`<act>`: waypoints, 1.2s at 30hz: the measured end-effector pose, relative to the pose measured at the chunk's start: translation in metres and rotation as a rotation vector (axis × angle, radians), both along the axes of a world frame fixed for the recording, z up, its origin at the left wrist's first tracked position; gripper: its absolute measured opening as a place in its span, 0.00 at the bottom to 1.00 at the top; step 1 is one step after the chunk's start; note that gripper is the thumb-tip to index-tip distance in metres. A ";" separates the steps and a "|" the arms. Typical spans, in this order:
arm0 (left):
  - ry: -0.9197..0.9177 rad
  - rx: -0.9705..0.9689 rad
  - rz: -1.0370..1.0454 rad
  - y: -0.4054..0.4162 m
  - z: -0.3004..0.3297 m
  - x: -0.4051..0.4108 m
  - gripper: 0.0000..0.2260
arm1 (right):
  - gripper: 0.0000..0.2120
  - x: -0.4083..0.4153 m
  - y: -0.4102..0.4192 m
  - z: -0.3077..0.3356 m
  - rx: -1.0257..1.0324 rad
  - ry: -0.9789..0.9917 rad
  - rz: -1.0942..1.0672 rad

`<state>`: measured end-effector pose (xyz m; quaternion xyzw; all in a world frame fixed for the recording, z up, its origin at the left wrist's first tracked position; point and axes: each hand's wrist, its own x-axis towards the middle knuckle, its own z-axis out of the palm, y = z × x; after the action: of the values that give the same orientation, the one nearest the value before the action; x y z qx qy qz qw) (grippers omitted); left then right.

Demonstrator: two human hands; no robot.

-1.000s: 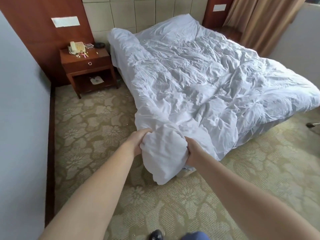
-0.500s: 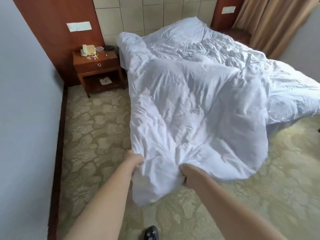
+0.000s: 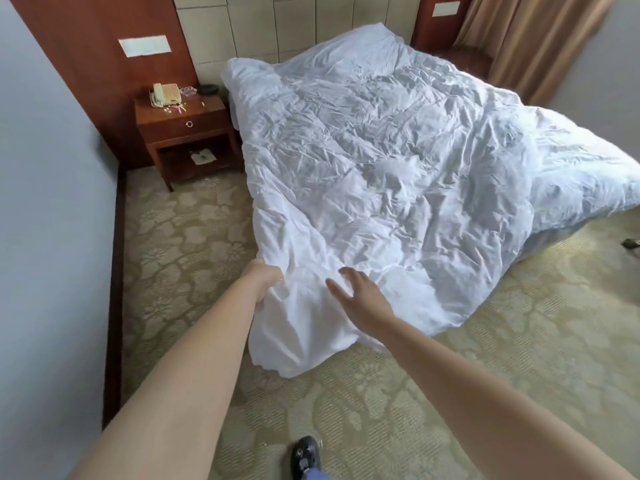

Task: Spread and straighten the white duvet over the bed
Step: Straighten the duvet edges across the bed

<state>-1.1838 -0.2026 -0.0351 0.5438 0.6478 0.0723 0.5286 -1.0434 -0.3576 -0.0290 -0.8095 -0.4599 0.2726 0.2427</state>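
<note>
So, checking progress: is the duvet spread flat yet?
Spread but not flat: the duvet is creased all over, its near corner hanging onto the carpet.

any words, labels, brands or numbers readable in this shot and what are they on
No text can be read anywhere.
White plate on the left wood panel: blank or too blurred to tell.
White plate on the right wood panel: the same.
Telephone on the nightstand: keys and any label too small to read.
Paper on the nightstand's lower shelf: dark marks, unreadable.
White duvet: no tag or print in sight.
</note>
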 end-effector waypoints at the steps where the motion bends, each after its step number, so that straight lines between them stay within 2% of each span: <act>1: -0.013 -0.006 0.009 0.002 0.000 0.001 0.29 | 0.33 -0.006 -0.002 0.005 0.049 -0.015 0.147; 4: -0.008 -0.010 0.007 -0.002 0.019 0.005 0.21 | 0.48 -0.024 -0.010 0.007 0.036 -0.132 0.440; 8: -0.012 -0.099 -0.007 -0.002 0.045 0.013 0.02 | 0.59 -0.041 -0.005 -0.008 0.004 -0.385 0.492; 11: -0.013 -0.225 -0.035 0.004 0.059 0.014 0.07 | 0.63 -0.044 0.004 -0.014 -0.007 -0.511 0.431; 13: -0.017 -0.314 -0.054 0.013 0.061 0.015 0.11 | 0.63 -0.045 0.005 -0.021 0.030 -0.568 0.425; 16: -0.024 -0.341 -0.054 0.030 0.057 0.020 0.13 | 0.63 -0.050 0.003 -0.035 0.147 -0.641 0.335; 19: -0.090 -0.353 -0.048 0.029 0.062 0.026 0.09 | 0.50 -0.048 0.013 -0.023 0.189 -0.598 0.148; 20: -0.105 -0.289 -0.046 0.026 0.064 0.027 0.06 | 0.44 -0.043 0.018 -0.015 0.192 -0.561 0.123; 22: -0.040 0.014 -0.061 0.026 0.060 0.025 0.10 | 0.33 -0.032 0.025 0.001 0.221 -0.490 0.059; 24: 0.227 0.394 -0.177 0.030 0.051 0.012 0.19 | 0.28 -0.018 0.029 0.013 0.243 -0.421 -0.036; 25: 0.363 0.555 -0.285 0.030 0.046 0.003 0.24 | 0.27 -0.012 0.030 0.016 0.222 -0.383 -0.059; 27: 0.538 0.792 -0.640 0.028 0.037 -0.012 0.40 | 0.25 -0.004 0.031 0.018 0.196 -0.392 -0.053; 29: 0.655 0.861 -0.954 0.021 0.028 -0.018 0.54 | 0.24 0.001 0.030 0.015 0.192 -0.408 -0.064; 31: 0.705 0.857 -1.100 0.017 0.017 -0.015 0.61 | 0.24 0.002 0.031 0.009 0.215 -0.391 -0.088; 33: 0.695 0.837 -1.137 0.012 0.006 -0.007 0.63 | 0.24 0.004 0.037 0.008 0.265 -0.350 -0.120; 36: 0.636 0.872 -1.051 0.009 -0.007 0.010 0.59 | 0.22 0.004 0.048 0.024 0.335 -0.239 -0.197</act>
<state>-1.1737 -0.1938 -0.0425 0.9361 0.3369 -0.1000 0.0176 -1.0392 -0.3097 -0.0053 -0.8255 -0.4429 0.0694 0.3430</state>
